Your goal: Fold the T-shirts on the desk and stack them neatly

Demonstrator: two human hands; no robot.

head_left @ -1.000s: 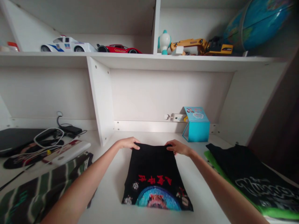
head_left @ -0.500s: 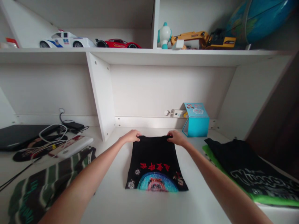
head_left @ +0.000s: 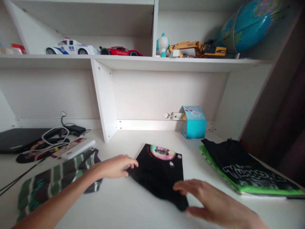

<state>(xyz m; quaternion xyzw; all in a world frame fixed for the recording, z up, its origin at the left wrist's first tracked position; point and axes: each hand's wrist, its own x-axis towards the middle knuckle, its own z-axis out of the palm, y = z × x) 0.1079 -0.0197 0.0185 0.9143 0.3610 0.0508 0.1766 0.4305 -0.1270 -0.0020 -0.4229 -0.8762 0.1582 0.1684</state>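
Note:
A folded black T-shirt lies slanted on the white desk, its round colourful print turned to the far side. My left hand is at its left corner, thumb and fingers apart around the fabric edge. Over the shirt's near right corner, my right hand is open, thumb and fingers spread, and slightly blurred. I cannot tell whether either hand touches the cloth.
On the right is a stack of folded shirts, black over green. A striped green shirt lies left, near cables and a laptop. Behind stands a blue desk calendar. Toy cars, an excavator and a globe occupy the shelf.
The black shirt has been folded over and turned, its print now at the far side. Both hands have come nearer and loosened from its far corners.

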